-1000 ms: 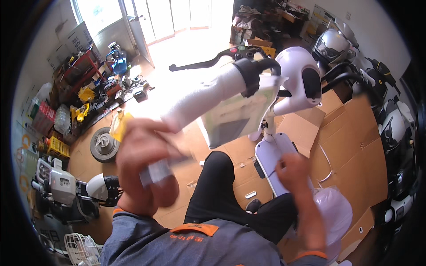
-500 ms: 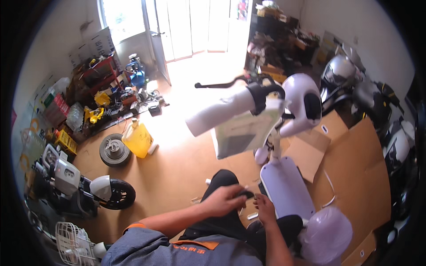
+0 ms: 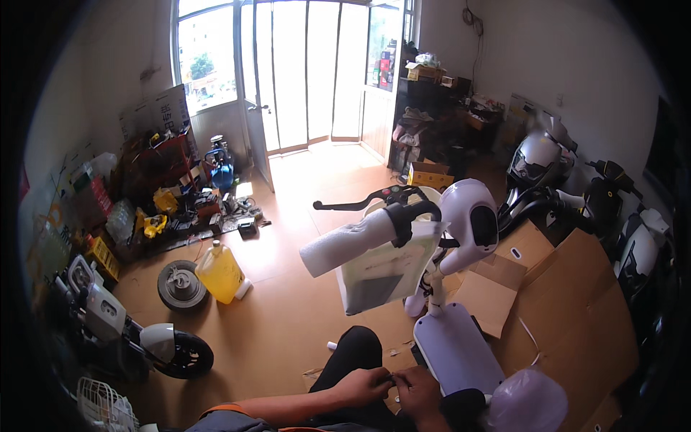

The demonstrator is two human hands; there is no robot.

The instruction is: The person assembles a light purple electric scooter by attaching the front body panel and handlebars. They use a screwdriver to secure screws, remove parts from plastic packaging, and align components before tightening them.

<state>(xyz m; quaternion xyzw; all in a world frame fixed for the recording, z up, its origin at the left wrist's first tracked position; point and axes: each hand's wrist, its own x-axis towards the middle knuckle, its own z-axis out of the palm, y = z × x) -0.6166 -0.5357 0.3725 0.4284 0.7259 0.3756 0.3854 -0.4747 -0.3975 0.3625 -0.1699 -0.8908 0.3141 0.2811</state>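
My left hand (image 3: pixel 365 386) and my right hand (image 3: pixel 419 390) meet over my lap near the lower edge, fingers closed. Their fingertips pinch a small dark piece (image 3: pixel 391 379), mostly hidden, whose kind I cannot make out. Just ahead stands a pale lilac electric scooter (image 3: pixel 471 216). Its grip is wrapped in white foam (image 3: pixel 349 245), with a black brake lever (image 3: pixel 360 202) above. A clear plastic bag (image 3: pixel 389 277) with papers inside hangs below the handlebar. The scooter's flat footboard (image 3: pixel 457 349) lies right beside my right hand.
A plastic-wrapped rounded part (image 3: pixel 529 403) sits at my right. Flattened cardboard (image 3: pixel 568 309) covers the floor there. A yellow jug (image 3: pixel 218 273) and a wheel (image 3: pixel 183 286) stand left of centre. Another scooter (image 3: pixel 137 324) is at the left, and several more vehicles line the right wall.
My view has tilted up, so the scooter and my hands sit lower in the picture. My hands have come together, with the dark piece now mostly covered by fingers.
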